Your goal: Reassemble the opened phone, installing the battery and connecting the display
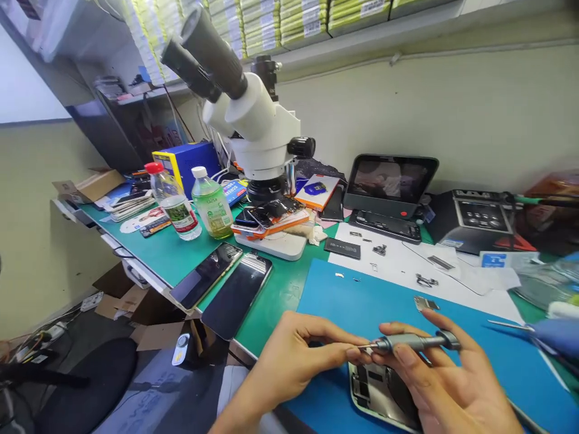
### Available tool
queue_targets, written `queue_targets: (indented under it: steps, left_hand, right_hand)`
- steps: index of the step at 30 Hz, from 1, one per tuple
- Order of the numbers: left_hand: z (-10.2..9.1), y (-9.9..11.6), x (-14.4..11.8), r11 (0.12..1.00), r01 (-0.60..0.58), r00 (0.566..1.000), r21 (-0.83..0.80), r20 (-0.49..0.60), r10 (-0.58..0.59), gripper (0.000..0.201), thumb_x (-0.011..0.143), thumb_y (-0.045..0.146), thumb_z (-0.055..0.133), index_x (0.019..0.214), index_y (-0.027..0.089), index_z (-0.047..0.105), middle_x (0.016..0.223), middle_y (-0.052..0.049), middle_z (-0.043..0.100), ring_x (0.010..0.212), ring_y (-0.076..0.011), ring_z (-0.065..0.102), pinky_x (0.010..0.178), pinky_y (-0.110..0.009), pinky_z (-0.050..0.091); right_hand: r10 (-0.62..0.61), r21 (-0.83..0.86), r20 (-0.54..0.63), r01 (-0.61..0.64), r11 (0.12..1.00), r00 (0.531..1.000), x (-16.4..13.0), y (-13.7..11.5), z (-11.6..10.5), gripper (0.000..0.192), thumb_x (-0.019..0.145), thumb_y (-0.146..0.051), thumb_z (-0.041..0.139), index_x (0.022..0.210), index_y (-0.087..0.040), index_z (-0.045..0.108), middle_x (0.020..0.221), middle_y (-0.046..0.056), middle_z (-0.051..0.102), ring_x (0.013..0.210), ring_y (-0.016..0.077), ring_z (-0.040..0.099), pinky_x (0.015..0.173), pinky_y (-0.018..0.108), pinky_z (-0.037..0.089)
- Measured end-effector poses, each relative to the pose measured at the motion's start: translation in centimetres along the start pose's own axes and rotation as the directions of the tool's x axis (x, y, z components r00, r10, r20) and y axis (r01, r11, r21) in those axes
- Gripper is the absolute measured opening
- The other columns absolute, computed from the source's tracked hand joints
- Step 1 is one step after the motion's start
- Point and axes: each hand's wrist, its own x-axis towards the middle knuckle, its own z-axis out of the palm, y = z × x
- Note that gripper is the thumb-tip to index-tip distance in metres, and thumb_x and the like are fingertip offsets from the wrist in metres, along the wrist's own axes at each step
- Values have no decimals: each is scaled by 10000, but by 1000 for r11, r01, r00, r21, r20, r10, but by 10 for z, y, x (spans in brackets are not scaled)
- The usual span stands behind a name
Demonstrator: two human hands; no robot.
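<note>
My right hand [446,386] holds a small grey precision screwdriver [414,343] level, its tip pointing left. My left hand [296,355] pinches at that tip with thumb and forefinger; whether a screw sits there is too small to tell. Both hands hover over an opened phone body [373,392] that lies on a blue work mat [362,301] at the bench's front edge. My palm hides the phone's right part.
A white stereo microscope [253,120] stands at the back over a pile of phones. Two bottles [210,202] stand to its left, two dark phones [226,286] lie near the bench edge. Small parts [425,280] lie on white paper beyond the mat. Tweezers [511,325] lie at right.
</note>
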Motion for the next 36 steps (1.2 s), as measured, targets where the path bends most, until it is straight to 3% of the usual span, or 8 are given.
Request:
queue_targets:
  steps: [4,7,19,25,30,36]
  left_hand:
    - [1,1,-2,1000,4,1000,-22,24,-4,115,942,277,844,1037,252,904,1022,-28,885,1001,-224,853,932,-258,641]
    - [1,1,-3,999,7,999,-49,41,-5,128,952,238,825,1055,246,901,1036,-34,884,1023,-236,853,965,-287,652]
    - [1,-2,-3,997,-79,996,15,32,79,196,961,203,831,1066,354,897,1056,47,882,1003,-136,847,933,-149,618]
    - [1,-6,-5,989,-117,993,87,2,117,183,993,217,799,1053,361,896,1029,56,884,961,-123,844,902,-149,620]
    - [-2,-10,-8,980,-145,988,138,-30,151,225,1002,189,773,1066,369,894,1004,64,884,918,-111,837,858,-133,620]
    - [-5,-11,-7,980,-122,992,155,-22,127,241,1011,216,767,1097,408,885,994,76,882,856,-104,841,813,-122,626]
  right_hand:
    - [-12,27,49,11,1000,999,-8,-3,0,867,790,-459,981,1484,-308,484,1120,74,773,850,233,788,786,308,681]
    - [-18,42,84,14,999,996,-9,-2,0,841,848,-449,944,1516,-318,451,1131,67,760,865,219,777,804,314,670]
    - [29,41,96,-33,999,995,-9,-4,-3,894,835,-465,950,1547,-321,428,1154,94,758,881,247,770,795,361,674]
    - [-2,44,124,-4,999,992,-8,1,-5,788,901,-443,900,1510,-352,407,1174,78,748,895,233,777,813,354,679]
    - [2,49,139,-8,999,990,-9,4,-8,780,910,-438,893,1494,-363,383,1179,63,736,918,248,785,883,420,684]
    - [-1,68,133,-8,998,991,-9,3,-10,751,916,-427,890,1466,-359,384,1195,71,737,960,267,793,885,446,694]
